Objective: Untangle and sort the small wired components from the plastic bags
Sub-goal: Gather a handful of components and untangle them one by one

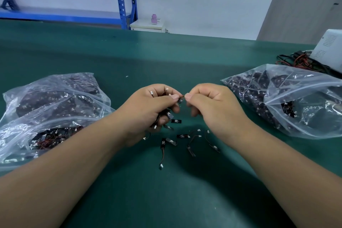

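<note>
The left hand (153, 105) is clenched round a bunch (169, 114) of small black tabs with thin red-and-black leads and white plugs. The right hand (209, 103) pinches one wire (181, 96) stretched between the thumbs. More loose pieces (180, 136) lie scattered on the green surface (166, 57) just below the hands. The left bag (55, 109) and the right bag (288, 98), both clear plastic and stuffed with the same parts, flank the arms. Bare green runs to the far edge, apart from a white box (327, 50) and cables (296, 61) at the right corner.
</note>
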The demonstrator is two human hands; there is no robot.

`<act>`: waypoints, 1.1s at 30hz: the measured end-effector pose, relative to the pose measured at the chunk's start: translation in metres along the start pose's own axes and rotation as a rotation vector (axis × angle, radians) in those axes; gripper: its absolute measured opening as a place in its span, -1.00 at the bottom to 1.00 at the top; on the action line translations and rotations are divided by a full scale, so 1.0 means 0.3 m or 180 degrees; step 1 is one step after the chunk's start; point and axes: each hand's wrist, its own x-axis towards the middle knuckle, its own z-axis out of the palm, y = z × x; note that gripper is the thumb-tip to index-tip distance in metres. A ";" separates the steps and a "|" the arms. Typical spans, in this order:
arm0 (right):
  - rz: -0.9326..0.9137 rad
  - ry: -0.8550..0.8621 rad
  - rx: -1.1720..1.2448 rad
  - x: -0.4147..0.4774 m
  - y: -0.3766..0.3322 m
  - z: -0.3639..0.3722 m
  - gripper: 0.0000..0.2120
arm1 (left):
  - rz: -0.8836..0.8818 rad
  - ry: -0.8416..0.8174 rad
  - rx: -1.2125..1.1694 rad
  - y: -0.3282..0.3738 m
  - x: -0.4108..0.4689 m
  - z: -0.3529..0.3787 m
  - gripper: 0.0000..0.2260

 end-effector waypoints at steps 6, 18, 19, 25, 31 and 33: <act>0.0270 0.0555 0.0647 0.034 -0.003 -0.039 -0.77 | -0.0146 0.0481 -0.0360 0.006 0.011 -0.014 -0.78; 0.0326 -0.0197 -0.1184 0.050 0.028 -0.102 -0.64 | -0.0136 0.0566 -0.0405 0.006 0.013 -0.015 -0.77; 0.0226 -0.0152 -0.1160 0.048 0.023 -0.098 -0.64 | -0.0125 0.0556 -0.0328 0.008 0.012 -0.013 -0.78; -0.0437 -0.0485 -0.0741 0.009 -0.020 -0.021 -0.81 | 0.0210 0.0311 0.0228 0.018 -0.003 0.018 -0.88; -0.0317 -0.0288 -0.0007 -0.007 -0.045 -0.002 -0.88 | 0.0441 0.0334 0.0502 0.033 -0.011 0.020 -0.84; -0.0283 -0.0281 0.0152 -0.003 -0.049 -0.009 -0.87 | 0.0418 0.0276 0.0363 0.035 -0.010 0.016 -0.84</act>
